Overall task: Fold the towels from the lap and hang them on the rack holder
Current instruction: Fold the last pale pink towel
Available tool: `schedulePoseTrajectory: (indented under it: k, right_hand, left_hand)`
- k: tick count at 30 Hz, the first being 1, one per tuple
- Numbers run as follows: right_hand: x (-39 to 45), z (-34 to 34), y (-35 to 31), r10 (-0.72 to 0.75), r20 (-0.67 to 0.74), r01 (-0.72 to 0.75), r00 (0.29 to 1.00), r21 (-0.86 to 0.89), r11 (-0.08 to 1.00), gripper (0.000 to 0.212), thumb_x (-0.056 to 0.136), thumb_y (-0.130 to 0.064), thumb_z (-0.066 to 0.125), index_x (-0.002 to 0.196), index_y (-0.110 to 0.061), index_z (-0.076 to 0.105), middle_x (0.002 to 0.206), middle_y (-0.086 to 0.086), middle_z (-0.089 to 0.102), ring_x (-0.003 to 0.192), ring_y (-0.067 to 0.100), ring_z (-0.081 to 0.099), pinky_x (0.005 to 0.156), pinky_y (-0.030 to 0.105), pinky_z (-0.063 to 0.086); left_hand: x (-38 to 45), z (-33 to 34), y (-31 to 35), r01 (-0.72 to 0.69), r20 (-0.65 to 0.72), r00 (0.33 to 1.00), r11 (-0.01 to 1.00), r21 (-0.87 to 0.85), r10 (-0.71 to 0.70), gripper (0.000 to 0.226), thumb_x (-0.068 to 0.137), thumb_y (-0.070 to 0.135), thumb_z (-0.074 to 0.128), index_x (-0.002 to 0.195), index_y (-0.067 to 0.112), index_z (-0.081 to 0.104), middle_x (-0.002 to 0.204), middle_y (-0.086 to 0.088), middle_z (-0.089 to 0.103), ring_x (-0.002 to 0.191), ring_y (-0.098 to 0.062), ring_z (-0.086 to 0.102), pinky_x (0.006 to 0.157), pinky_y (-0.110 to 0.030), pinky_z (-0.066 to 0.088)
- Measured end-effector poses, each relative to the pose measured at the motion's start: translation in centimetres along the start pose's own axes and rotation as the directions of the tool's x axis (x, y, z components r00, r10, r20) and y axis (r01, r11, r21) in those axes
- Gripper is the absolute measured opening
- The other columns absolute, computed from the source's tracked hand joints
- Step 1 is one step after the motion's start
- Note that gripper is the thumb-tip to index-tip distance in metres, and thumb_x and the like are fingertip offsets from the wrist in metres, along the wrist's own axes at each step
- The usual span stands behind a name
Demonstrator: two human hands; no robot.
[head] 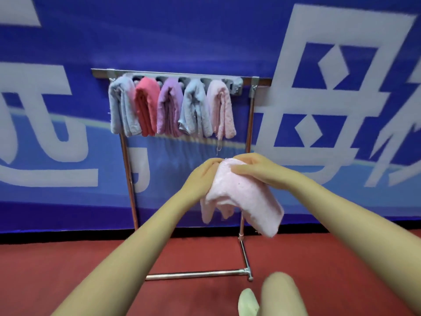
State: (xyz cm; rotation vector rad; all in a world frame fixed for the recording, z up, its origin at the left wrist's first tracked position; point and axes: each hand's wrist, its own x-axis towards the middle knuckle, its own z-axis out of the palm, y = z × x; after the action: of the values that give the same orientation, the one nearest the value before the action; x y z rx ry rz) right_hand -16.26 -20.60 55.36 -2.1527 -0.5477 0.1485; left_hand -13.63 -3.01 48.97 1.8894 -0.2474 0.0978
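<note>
My left hand (202, 176) and right hand (252, 166) both pinch the top edge of a pink towel (241, 195), held up before the rack (182, 75), where 5 folded towels (170, 108) hang.

blue banner wall (205, 30) with large white characters spanning behind and above the hands, paler blue band lower down, black strip along its base, red floor (68, 270) below the hands, even indoor light
</note>
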Motion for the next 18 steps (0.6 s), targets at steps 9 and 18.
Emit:
schedulePoseTrajectory:
  k: [9, 18]
  right_hand:
    - [0.3, -11.8, -1.8, -0.012, -0.287, -0.047, 0.958, -0.199, 0.979, 0.018, 0.088, -0.032, 0.057, 0.093, -0.020, 0.069, 0.087, -0.005, 0.069, 0.078, 0.007, 0.061, 0.070, 0.022, 0.045]
    - [7.6, -19.1, -2.9, -0.126, -0.412, -0.070, 0.903, -0.429, 0.901, 0.023, 0.088, -0.026, 0.053, 0.080, -0.009, 0.064, 0.073, -0.001, 0.059, 0.068, 0.015, 0.051, 0.060, 0.027, 0.041]
  left_hand:
    - [6.6, 2.1, 8.1, -0.179, 0.091, 0.981, 0.983, 0.051, 0.174, 0.031, 0.101, 0.037, 0.042, 0.104, 0.016, 0.064, 0.100, 0.006, 0.066, 0.088, -0.007, 0.058, 0.073, -0.019, 0.043]
    - [15.7, 5.9, 12.5, -0.115, -0.071, 0.991, 0.993, 0.032, 0.117, 0.024, 0.097, 0.030, 0.043, 0.101, 0.012, 0.059, 0.097, 0.005, 0.058, 0.088, -0.014, 0.053, 0.072, -0.024, 0.042]
